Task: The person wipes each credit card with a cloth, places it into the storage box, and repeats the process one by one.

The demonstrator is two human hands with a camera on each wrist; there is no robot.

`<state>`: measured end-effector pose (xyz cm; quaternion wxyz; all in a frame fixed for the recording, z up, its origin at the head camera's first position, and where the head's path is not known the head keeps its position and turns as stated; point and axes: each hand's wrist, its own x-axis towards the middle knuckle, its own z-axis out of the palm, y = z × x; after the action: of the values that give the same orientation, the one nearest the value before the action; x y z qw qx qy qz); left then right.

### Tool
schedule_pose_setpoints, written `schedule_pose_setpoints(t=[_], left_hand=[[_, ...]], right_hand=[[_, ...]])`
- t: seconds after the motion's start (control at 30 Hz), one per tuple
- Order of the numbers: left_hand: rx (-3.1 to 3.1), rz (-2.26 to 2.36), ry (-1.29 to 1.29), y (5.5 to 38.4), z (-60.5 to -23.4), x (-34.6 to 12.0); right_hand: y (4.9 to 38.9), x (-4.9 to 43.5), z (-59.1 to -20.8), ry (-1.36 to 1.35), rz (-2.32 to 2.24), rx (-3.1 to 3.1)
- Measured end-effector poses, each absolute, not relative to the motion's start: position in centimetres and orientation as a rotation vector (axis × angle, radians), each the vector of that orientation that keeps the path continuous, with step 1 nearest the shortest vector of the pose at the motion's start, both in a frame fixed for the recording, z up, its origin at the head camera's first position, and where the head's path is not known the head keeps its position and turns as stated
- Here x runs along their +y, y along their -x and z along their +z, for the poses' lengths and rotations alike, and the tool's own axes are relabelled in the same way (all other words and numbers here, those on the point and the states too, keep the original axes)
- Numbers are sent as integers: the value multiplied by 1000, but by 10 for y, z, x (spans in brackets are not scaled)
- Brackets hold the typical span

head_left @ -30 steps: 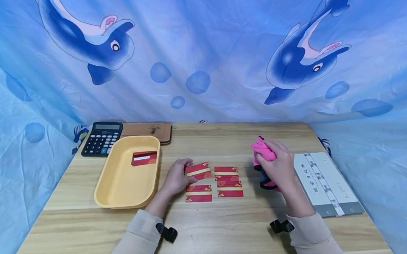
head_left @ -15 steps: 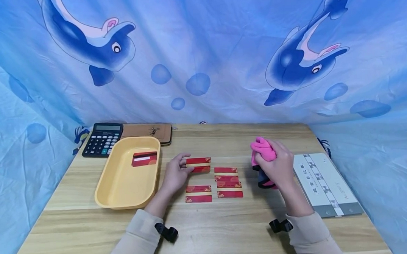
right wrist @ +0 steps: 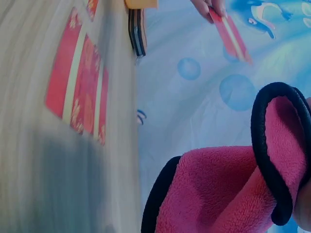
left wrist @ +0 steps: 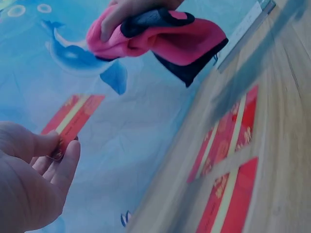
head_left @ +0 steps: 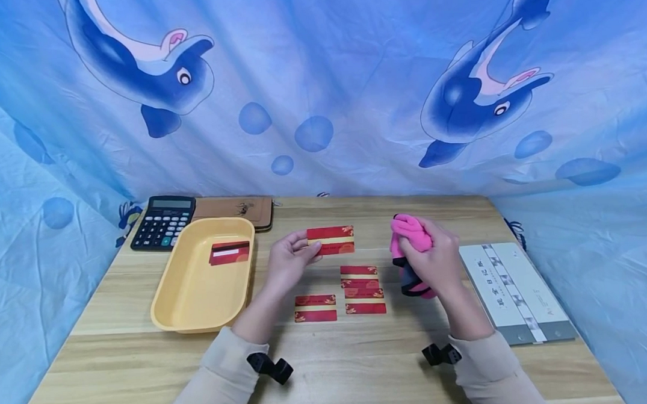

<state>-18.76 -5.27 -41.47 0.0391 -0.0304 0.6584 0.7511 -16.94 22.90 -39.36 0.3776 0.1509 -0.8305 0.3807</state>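
My left hand (head_left: 288,264) pinches a red card with a gold stripe (head_left: 330,240) by its left end, thumb in front. In the left wrist view the card (left wrist: 75,119) is raised above the table. My right hand (head_left: 440,257) grips a bunched pink cloth with black edging (head_left: 411,233), whose lower part hangs down. The right wrist view shows the cloth's fluffy pink side (right wrist: 214,184) up close. Below and between the hands, more red cards lie flat: one at the left (head_left: 315,308), and an upper one (head_left: 359,271) overlapping a lower one (head_left: 365,308) at the right.
A yellow tray (head_left: 203,297) stands left of my left hand, with red cards (head_left: 229,253) inside, a dark stripe showing on top. Behind it are a calculator (head_left: 163,221) and a brown wallet-like case (head_left: 231,209). At the right lies a white-and-grey book (head_left: 514,290). A blue dolphin curtain (head_left: 350,74) hangs behind.
My left hand has lifted the upper left card off the table and brought it up and to the right. My right hand has shifted slightly left with the cloth.
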Motion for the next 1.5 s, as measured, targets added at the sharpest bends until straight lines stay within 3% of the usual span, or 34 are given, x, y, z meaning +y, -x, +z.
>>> schedule_pose_setpoints(t=[0.53, 1.27, 1.5], left_hand=[[1885, 2358, -157, 175, -392, -25], [2026, 2244, -474, 173, -399, -9], [2023, 2257, -468, 172, -396, -10]], right_hand=[[171, 198, -386, -522, 980, -2116], [162, 151, -379, -695, 895, -2162], [161, 151, -374, -672, 783, -2177]])
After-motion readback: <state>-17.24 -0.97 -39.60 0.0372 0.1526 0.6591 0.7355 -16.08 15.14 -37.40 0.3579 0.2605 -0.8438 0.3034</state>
